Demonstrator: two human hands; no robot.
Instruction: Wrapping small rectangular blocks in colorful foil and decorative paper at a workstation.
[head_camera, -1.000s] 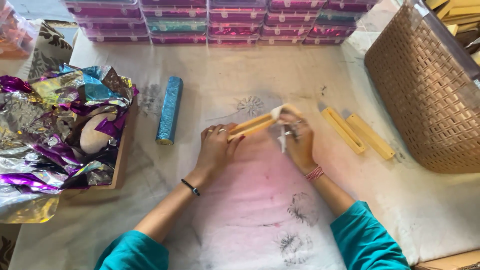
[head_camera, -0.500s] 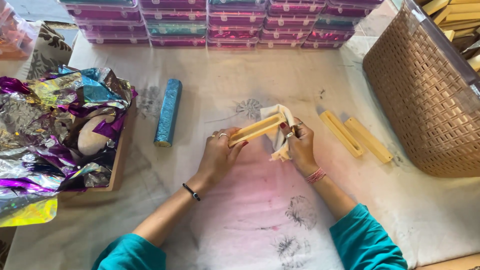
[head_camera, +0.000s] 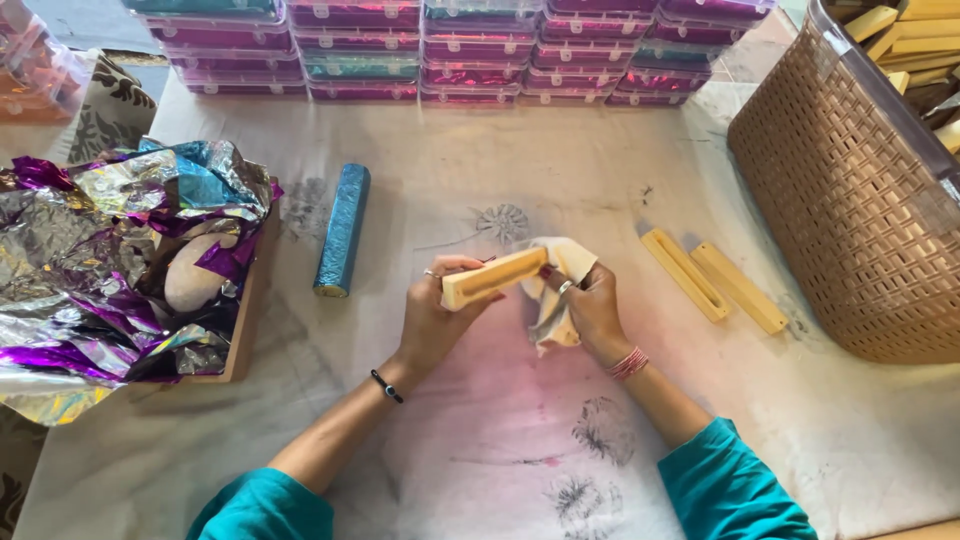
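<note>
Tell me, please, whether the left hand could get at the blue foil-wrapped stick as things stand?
Probably not at once: the left hand grips a cream bar. The blue foil-wrapped stick lies just beside it on bare cloth, unobstructed.

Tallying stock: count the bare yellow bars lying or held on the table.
3: one bar in the left hand, two side by side beside the basket. More sit inside the basket, partly hidden.

Pale yellow block (head_camera: 494, 277), cream cloth (head_camera: 560, 290), glittery blue roll (head_camera: 342, 229), purple, silver and blue foil (head_camera: 110, 260), tan woven basket (head_camera: 860, 210), white bench cover (head_camera: 480, 420) with grey smudges and a pink stain
</note>
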